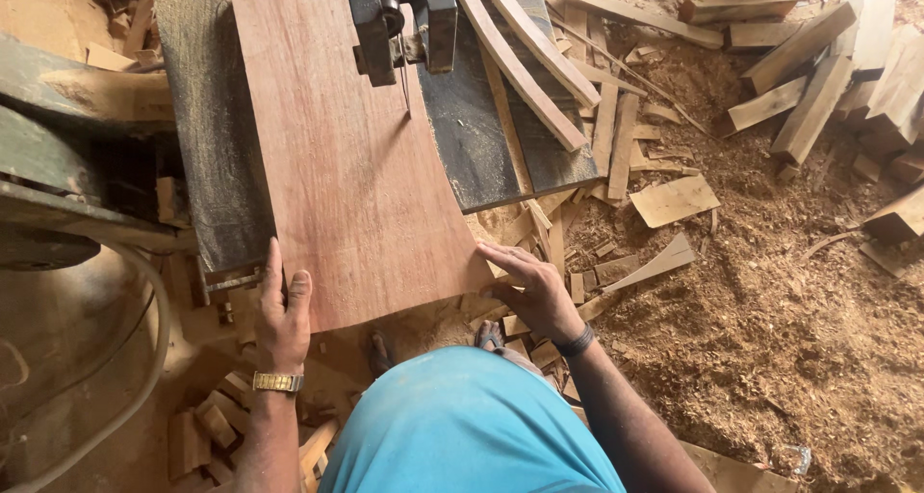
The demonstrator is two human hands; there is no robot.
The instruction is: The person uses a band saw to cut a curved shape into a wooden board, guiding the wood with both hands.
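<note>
A wide reddish-brown board (337,156) lies flat on the dark bandsaw table (207,117). Its right edge is cut in a curve. The thin saw blade (405,93) drops from the black guide (399,16) at the board's right edge. My left hand (282,310), with a gold watch on its wrist, presses on the board's near left corner. My right hand (529,286), with a dark band on the wrist, grips the board's near right corner.
Two curved cut strips (525,55) rest on the table's right side. Offcuts and thick sawdust (760,300) cover the floor at right, with stacked wood blocks (828,60) beyond. The green machine body (58,166) and a hose stand at left.
</note>
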